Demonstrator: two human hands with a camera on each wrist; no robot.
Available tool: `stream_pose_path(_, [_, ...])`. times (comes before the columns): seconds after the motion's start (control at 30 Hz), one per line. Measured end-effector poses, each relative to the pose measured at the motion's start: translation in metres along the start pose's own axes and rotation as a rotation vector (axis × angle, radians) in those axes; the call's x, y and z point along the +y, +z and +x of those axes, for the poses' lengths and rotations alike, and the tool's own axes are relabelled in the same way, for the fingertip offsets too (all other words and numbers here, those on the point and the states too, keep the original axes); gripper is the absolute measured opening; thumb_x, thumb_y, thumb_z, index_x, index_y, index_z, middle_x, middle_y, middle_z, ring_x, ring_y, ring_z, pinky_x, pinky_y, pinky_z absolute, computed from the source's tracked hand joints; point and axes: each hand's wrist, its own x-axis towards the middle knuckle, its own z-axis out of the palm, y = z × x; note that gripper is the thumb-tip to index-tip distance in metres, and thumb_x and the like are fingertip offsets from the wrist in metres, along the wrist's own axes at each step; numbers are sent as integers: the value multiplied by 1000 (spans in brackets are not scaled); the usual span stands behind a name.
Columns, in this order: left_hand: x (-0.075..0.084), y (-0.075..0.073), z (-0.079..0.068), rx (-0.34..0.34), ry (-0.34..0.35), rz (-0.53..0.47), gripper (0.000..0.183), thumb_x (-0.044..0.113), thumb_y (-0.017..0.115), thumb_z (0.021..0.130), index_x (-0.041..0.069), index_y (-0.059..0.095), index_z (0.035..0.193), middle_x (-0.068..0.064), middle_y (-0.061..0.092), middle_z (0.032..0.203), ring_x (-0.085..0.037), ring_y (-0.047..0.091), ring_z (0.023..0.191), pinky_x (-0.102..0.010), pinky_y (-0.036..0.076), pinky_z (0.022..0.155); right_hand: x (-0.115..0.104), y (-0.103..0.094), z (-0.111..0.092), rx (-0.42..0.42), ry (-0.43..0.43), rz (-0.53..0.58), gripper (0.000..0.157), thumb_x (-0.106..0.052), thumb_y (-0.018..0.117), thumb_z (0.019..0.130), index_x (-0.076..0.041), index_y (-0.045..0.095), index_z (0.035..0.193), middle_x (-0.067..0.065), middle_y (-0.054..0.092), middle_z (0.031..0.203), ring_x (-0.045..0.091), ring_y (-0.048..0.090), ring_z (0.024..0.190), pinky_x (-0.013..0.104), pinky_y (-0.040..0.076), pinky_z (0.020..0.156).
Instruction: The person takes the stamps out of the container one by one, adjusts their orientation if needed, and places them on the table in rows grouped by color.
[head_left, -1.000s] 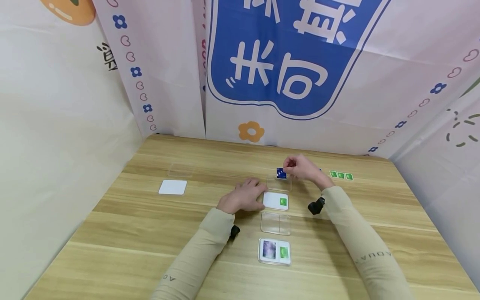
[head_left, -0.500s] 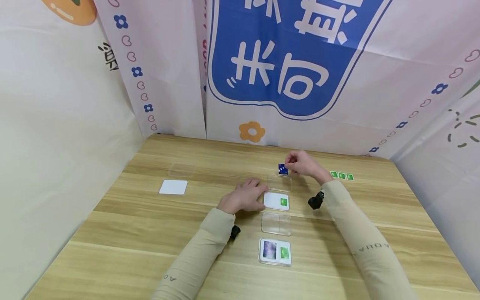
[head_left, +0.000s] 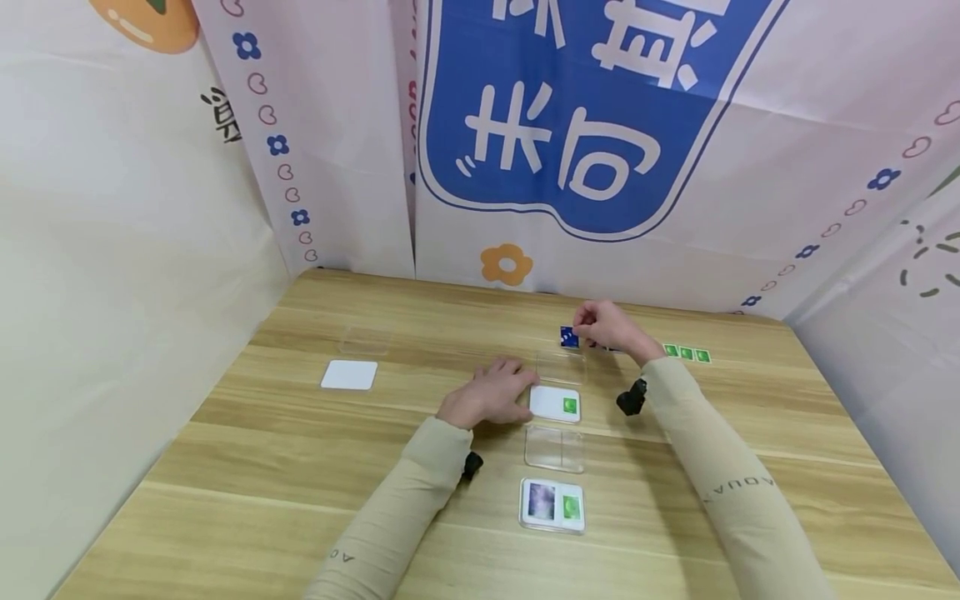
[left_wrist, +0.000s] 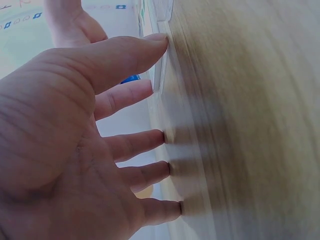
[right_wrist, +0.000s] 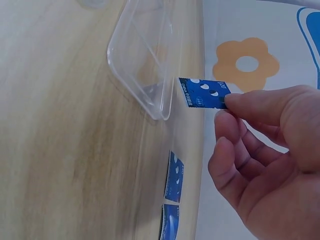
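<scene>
My right hand [head_left: 609, 323] pinches a small blue stamp [right_wrist: 202, 93] with white moon shapes between thumb and fingertip, gripping it by one edge. It is held just beyond a clear plastic tray [head_left: 560, 367], apart from it. Two more blue stamps [right_wrist: 174, 176] lie on the table below the hand. My left hand [head_left: 491, 393] rests with spread fingertips on the table. Its thumb and index fingertip touch the edge of a clear case [left_wrist: 160, 70] that bears a white card [head_left: 547, 403] with a green stamp [head_left: 570, 406].
Nearer the body are another clear tray [head_left: 553, 448] and a case [head_left: 551, 526] showing a purple picture and a green stamp. Several green stamps [head_left: 686, 353] lie at right. At left are a white card [head_left: 349, 375] and a clear tray [head_left: 366, 340]. A printed curtain [head_left: 457, 237] stands behind the table.
My right hand has moved slightly up and away from me with the blue stamp, off the clear tray's far edge. The left hand has stayed in place.
</scene>
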Motion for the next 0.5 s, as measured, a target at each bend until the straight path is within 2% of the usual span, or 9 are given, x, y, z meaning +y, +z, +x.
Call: stream_pose_path(0.5, [0,2,0,6,-1,3,56,37,66,92,25,47,144,-11,29,160,-34,19,150,-67,19,116,11,0,7,30,25,-33,10,-10,60,95,-1,60,100,13,64,91,25,62,75,28,51,58])
